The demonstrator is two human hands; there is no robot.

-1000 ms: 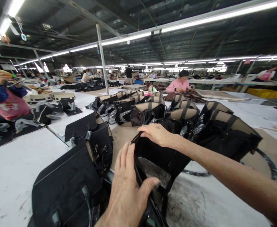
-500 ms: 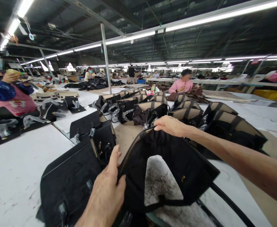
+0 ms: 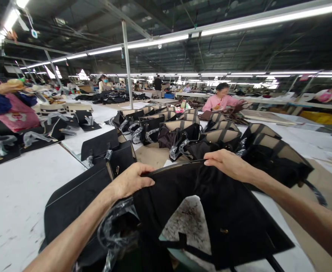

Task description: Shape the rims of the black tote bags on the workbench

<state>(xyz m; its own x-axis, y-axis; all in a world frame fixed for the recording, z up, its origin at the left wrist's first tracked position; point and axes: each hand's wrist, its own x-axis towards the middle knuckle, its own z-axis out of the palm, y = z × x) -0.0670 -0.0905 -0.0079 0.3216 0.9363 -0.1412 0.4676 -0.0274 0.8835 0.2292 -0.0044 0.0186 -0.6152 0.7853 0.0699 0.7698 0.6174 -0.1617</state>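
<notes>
A black handbag (image 3: 234,215) lies in front of me with its far edge raised. My left hand (image 3: 133,179) pinches that edge near its left end, thumb on my side and fingers over the top. Farther right along the same edge, my right hand (image 3: 228,162) grips it between thumb and fingers. Through an opening in the bag a greyish, smudged patch (image 3: 192,223) shows. A small gold fitting sits on the black cloth. Clear plastic wrap (image 3: 117,226) covers a handle below my left forearm. Another black bag (image 3: 72,200) lies to the left, partly behind that forearm.
Several black bags with beige linings (image 3: 180,130) stand in rows beyond my hands, and more black bags (image 3: 273,158) are at the right. Black flap pieces (image 3: 41,139) lie at the far left. Co-workers stand at the left and beyond the bags.
My left hand has moved up and forward onto the bag's far edge. My right hand has shifted right along it. The edge now runs straighter between the hands, and the plastic-wrapped handle shows.
</notes>
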